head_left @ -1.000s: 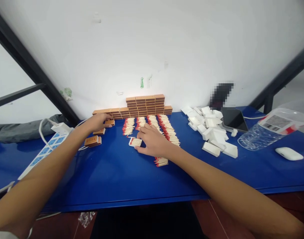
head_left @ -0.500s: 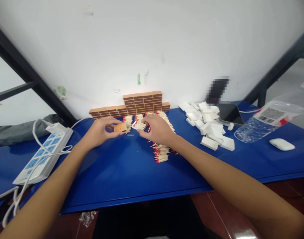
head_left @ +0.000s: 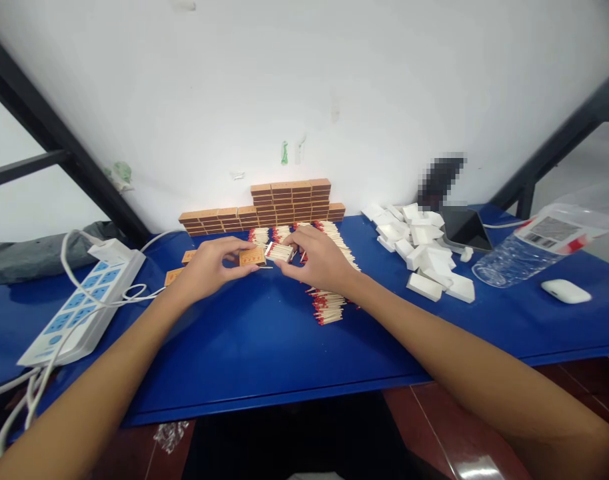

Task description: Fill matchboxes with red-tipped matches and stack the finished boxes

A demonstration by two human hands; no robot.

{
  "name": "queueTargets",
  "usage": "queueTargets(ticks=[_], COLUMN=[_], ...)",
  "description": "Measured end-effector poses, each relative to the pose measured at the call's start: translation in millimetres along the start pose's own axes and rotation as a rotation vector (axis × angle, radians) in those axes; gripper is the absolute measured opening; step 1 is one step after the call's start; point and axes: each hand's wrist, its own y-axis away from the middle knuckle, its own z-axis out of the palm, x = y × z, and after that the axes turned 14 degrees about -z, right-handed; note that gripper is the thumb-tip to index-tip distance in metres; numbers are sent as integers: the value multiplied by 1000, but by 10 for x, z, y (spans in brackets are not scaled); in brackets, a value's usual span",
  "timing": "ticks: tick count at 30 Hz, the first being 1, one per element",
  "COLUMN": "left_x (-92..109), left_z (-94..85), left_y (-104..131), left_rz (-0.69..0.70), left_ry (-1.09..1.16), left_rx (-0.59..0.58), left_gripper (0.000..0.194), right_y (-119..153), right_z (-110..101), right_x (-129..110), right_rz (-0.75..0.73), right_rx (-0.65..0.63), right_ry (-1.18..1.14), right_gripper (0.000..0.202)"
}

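Between thumb and fingers, my left hand grips an orange matchbox sleeve. My right hand pinches a small white matchbox tray filled with red-tipped matches. The sleeve's right end and the tray's left end are close together; whether they touch I cannot tell. Rows of loose matches lie on the blue table, partly hidden behind my right hand. Behind both hands, matchboxes are stacked in a stepped row against the wall. Two more orange boxes lie left of my left hand.
A pile of white trays sits to the right. Beyond it are a dark phone, a clear plastic bottle lying on its side and a white earbud case. A power strip with white cables is at the left.
My left hand has brought the sleeve rightward, closer to the filled tray. My right hand has hardly moved. The two orange boxes at the left have come into sight.
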Motion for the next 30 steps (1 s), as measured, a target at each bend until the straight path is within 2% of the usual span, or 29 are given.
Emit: queueTargets(ticks=[11,19,25,30], left_x=[32,16,-12,-18], left_z=[-55,-57,-40,-25], left_y=[16,14,5,6], left_rz=[24,12,-88,-134], left_ry=[-24,33,165,270], left_rx=[8,-23,-79,-117], left_gripper=[65,67,67,68], right_y=[-7,6,15,32], right_z=[30,9,8,23], right_x=[-14,4,105,115], right_rz=[-11,-35,-2,17], right_rx=[97,24,-47,-55], right_ry=[-45,-175,-280,-304], right_gripper=[22,22,30,35])
